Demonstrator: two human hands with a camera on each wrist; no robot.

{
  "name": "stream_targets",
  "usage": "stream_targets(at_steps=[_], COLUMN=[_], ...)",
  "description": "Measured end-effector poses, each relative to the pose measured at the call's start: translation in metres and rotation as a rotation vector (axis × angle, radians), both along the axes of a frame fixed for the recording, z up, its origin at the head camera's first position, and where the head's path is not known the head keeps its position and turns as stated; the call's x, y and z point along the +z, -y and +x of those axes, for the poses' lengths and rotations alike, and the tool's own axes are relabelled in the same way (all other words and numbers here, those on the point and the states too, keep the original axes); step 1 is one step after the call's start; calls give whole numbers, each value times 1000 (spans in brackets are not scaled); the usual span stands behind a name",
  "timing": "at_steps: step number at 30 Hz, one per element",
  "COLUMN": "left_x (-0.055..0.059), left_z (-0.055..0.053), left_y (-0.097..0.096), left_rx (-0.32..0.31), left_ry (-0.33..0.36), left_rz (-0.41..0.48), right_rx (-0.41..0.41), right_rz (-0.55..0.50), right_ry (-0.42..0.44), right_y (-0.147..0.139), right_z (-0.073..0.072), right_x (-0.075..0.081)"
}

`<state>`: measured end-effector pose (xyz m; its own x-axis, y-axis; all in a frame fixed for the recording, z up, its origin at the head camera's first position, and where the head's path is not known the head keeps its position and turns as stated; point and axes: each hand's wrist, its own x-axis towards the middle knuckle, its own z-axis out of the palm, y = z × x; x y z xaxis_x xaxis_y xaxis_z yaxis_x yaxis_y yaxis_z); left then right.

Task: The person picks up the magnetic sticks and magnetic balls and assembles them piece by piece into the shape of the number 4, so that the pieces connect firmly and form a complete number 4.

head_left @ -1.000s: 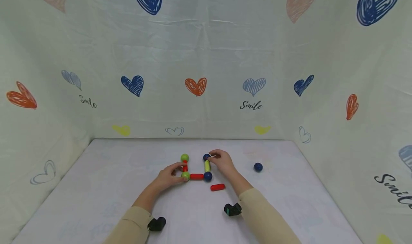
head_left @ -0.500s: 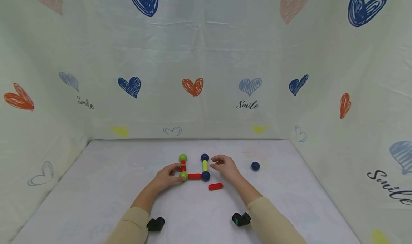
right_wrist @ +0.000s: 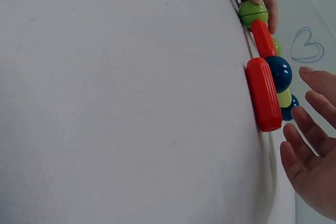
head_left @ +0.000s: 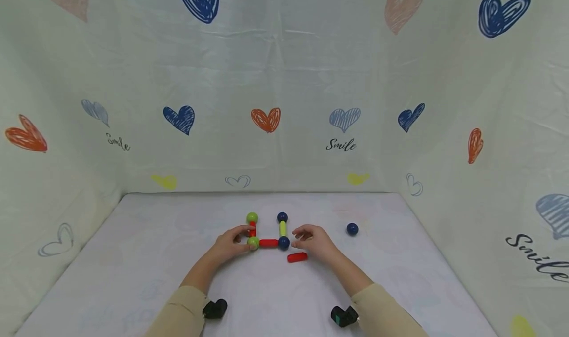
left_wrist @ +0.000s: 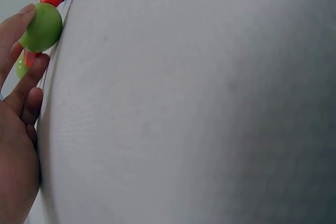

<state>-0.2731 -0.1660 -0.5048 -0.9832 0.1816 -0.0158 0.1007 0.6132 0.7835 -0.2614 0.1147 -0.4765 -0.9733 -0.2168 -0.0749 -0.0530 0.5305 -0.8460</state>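
A U-shaped figure of balls and rods lies on the table. Its near left corner is a green ball (head_left: 253, 243), which my left hand (head_left: 228, 244) pinches between thumb and fingers. From there a red rod (head_left: 253, 227) runs back to another green ball (head_left: 252, 217). A second red rod (head_left: 268, 243) joins the held ball to a blue ball (head_left: 283, 243). Behind that, a yellow-green rod (head_left: 282, 229) leads to a far blue ball (head_left: 282, 217). My right hand (head_left: 315, 244), fingers loosely bent and holding nothing, hovers beside a loose red rod (right_wrist: 264, 95).
Another blue ball (head_left: 352, 229) lies apart on the right side of the white-covered table (head_left: 169, 238). A white curtain (head_left: 213, 144) printed with hearts hangs behind the table. A small black wrist camera (head_left: 215, 309) sits at each sleeve.
My right hand has let go of the far blue ball, drawn back and come nearer toward the loose red rod. The left hand keeps its hold on the near green ball.
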Motion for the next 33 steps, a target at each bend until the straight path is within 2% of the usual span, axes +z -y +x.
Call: stream_targets(at_steps=[10, 22, 33], left_x=[2, -1, -2], left_z=[-1, -1, -1], left_y=[0, 0, -1], left_rx=[7, 12, 6], left_ry=[-7, 2, 29], left_rz=[-14, -12, 25], right_rx=[76, 174, 201], right_rz=[57, 99, 155], right_ry=[-18, -1, 8], right_y=[-1, 0, 3], right_z=[10, 12, 10], right_x=[-2, -7, -10])
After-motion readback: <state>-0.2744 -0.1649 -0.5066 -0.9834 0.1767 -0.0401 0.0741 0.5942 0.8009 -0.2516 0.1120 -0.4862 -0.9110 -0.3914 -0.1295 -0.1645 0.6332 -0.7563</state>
